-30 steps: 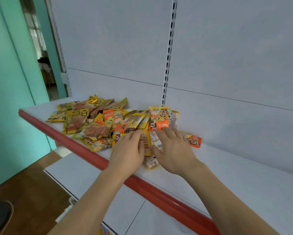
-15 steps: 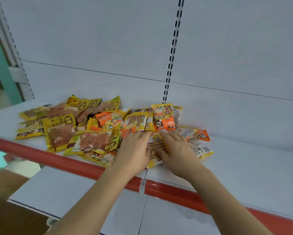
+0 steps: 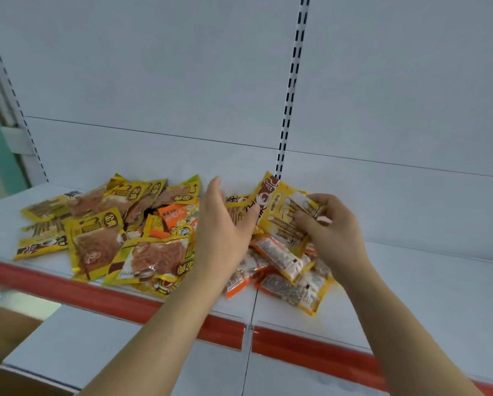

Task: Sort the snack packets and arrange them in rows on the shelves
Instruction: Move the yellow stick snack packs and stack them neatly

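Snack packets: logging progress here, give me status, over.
Right hand grips a yellow stick-snack packet, lifted off the pile. Left hand open, beside it. Snack packets heaped unsorted on the shelf; no rows yet.

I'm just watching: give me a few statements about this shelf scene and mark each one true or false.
1. The right hand holds a yellow packet lifted off the pile. True.
2. The left hand grips an orange packet. False: its fingers are open and hold nothing.
3. The packets already stand in neat rows. False: they lie in a loose heap on the shelf.
4. The shelf has a red front edge. True.
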Action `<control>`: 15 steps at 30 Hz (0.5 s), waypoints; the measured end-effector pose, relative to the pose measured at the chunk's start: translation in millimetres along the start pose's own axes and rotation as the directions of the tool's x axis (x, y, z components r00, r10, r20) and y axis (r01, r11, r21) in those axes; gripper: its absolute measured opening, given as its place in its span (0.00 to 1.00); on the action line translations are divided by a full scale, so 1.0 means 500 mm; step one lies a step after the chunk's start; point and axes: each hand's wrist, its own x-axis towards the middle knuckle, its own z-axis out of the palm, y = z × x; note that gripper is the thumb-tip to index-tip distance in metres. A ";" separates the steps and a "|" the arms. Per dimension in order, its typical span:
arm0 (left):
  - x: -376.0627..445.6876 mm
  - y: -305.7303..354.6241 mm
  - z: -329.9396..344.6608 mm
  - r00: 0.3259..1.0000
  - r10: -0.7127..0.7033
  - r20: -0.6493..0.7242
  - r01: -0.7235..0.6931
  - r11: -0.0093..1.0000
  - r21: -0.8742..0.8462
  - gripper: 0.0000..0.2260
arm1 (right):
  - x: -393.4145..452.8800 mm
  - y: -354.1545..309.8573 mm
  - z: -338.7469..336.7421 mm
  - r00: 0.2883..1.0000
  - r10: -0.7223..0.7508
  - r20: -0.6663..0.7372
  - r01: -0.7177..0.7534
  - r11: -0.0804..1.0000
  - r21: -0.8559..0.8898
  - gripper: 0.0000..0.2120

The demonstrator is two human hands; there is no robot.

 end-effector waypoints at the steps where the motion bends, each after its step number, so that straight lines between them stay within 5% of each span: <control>1: 0.010 0.001 0.000 0.991 -0.118 0.060 0.124 0.988 -0.089 0.38 | 0.002 -0.006 0.010 1.000 0.028 -0.001 -0.028 0.997 0.068 0.11; 3: 0.022 0.005 -0.001 0.942 -0.277 0.193 0.322 0.906 -0.276 0.37 | 0.002 -0.012 0.037 0.997 0.064 0.035 -0.068 0.984 0.163 0.09; 6: 0.034 0.003 -0.001 0.892 -0.421 0.163 0.438 0.723 -0.533 0.21 | 0.005 -0.009 0.076 0.993 0.056 0.107 -0.071 0.987 0.144 0.03; 10: 0.059 -0.039 -0.045 0.894 -0.447 0.003 0.372 0.741 -0.559 0.21 | 0.033 0.004 0.099 0.991 -0.051 0.127 0.082 0.965 -0.249 0.09; 13: 0.071 -0.073 -0.079 0.888 -0.459 -0.022 0.377 0.755 -0.536 0.18 | 0.051 0.005 0.137 0.980 -0.076 0.184 0.159 0.854 -0.496 0.13; 15: 0.076 -0.092 -0.093 0.900 -0.437 -0.002 0.359 0.744 -0.564 0.24 | 0.055 -0.001 0.176 0.972 -0.029 0.234 0.175 0.758 -0.629 0.15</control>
